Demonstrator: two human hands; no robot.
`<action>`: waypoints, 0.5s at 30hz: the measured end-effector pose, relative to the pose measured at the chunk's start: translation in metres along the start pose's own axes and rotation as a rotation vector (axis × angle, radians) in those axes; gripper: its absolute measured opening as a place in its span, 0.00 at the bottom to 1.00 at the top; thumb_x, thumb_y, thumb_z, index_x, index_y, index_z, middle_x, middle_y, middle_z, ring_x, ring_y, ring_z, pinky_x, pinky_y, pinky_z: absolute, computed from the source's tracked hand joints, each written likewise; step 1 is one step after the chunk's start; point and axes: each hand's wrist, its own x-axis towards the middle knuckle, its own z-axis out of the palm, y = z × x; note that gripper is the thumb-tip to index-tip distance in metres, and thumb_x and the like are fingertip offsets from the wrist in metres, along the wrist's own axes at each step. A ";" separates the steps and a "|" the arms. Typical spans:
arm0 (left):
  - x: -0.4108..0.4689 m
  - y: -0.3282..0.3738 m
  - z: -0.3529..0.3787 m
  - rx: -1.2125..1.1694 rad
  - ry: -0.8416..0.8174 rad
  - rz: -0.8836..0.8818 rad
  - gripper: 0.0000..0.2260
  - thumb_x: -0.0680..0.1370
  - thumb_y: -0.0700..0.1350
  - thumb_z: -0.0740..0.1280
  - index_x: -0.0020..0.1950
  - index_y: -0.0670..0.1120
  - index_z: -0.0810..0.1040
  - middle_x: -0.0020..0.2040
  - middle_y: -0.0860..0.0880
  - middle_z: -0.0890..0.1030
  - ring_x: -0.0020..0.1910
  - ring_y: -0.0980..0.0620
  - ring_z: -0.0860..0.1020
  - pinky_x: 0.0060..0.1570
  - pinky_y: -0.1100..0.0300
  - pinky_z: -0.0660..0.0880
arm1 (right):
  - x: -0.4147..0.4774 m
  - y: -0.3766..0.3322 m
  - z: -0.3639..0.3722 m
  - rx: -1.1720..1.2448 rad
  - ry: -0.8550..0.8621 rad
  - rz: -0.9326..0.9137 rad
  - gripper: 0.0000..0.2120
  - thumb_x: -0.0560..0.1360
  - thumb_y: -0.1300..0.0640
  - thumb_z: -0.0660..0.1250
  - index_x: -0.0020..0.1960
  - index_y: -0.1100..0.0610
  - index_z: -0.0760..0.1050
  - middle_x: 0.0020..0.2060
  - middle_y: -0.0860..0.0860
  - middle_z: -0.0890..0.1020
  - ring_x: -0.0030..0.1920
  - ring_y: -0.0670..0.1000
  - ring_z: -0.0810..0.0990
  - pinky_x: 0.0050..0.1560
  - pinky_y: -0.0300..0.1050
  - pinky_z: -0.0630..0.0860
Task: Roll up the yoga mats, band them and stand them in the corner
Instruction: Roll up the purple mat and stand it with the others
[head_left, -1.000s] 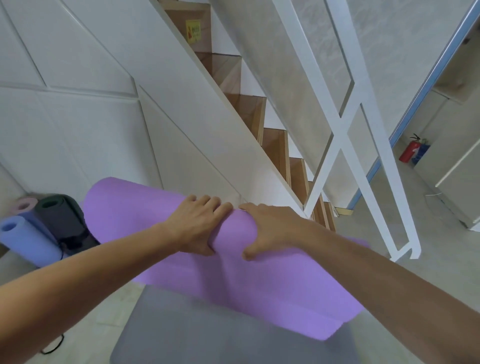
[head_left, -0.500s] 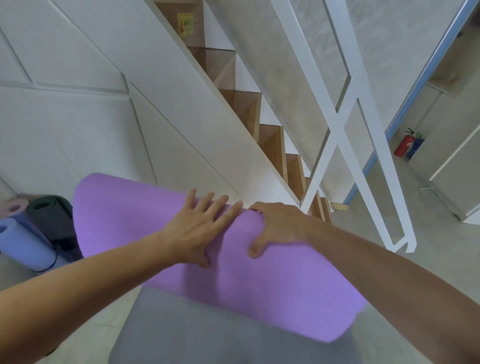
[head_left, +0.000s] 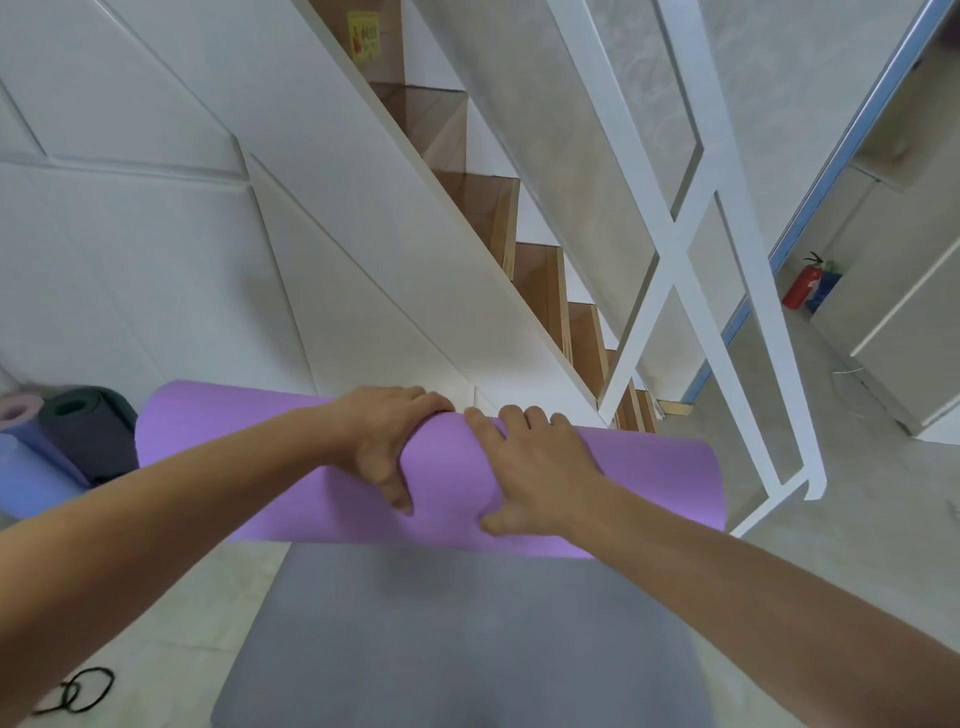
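A purple yoga mat (head_left: 649, 483) lies rolled into a thick roll across the floor, at the far end of its flat grey underside (head_left: 457, 634). My left hand (head_left: 387, 441) grips the roll near its middle, fingers curled over the far side and thumb on the near side. My right hand (head_left: 535, 467) grips it right beside the left, fingers over the top. Rolled mats lie at the far left: a dark one (head_left: 88, 431), a blue one (head_left: 26, 478) and a mauve one (head_left: 21, 410).
A black elastic band (head_left: 85, 691) lies on the floor at the lower left. A white panelled stair wall (head_left: 260, 234) stands just behind the roll. Wooden steps (head_left: 540, 280) and a white railing (head_left: 727, 338) rise to the right. A red fire extinguisher (head_left: 802, 286) stands far right.
The purple roll has turned further forward and now lies level across the view. Both hands have shifted their hold over its top; my left hand's fingers have curled over the far side.
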 end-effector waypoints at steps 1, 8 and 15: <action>0.000 0.000 0.000 0.021 -0.013 0.004 0.53 0.57 0.67 0.79 0.76 0.56 0.57 0.66 0.54 0.72 0.64 0.50 0.74 0.63 0.52 0.72 | 0.002 0.002 0.001 0.060 -0.008 0.015 0.52 0.65 0.33 0.71 0.78 0.52 0.49 0.62 0.57 0.71 0.56 0.60 0.72 0.55 0.54 0.72; -0.015 0.011 0.025 0.451 0.156 0.121 0.67 0.54 0.73 0.74 0.80 0.51 0.37 0.74 0.45 0.61 0.70 0.41 0.65 0.69 0.40 0.58 | 0.013 0.016 0.003 0.620 -0.215 0.189 0.50 0.55 0.32 0.78 0.72 0.43 0.63 0.55 0.44 0.79 0.53 0.51 0.78 0.52 0.47 0.73; -0.010 0.007 0.040 0.397 0.367 0.263 0.52 0.57 0.70 0.70 0.74 0.46 0.61 0.56 0.43 0.76 0.46 0.41 0.77 0.43 0.49 0.73 | 0.011 0.017 -0.001 0.755 -0.324 0.148 0.45 0.60 0.31 0.76 0.72 0.42 0.65 0.57 0.43 0.78 0.54 0.49 0.78 0.58 0.48 0.75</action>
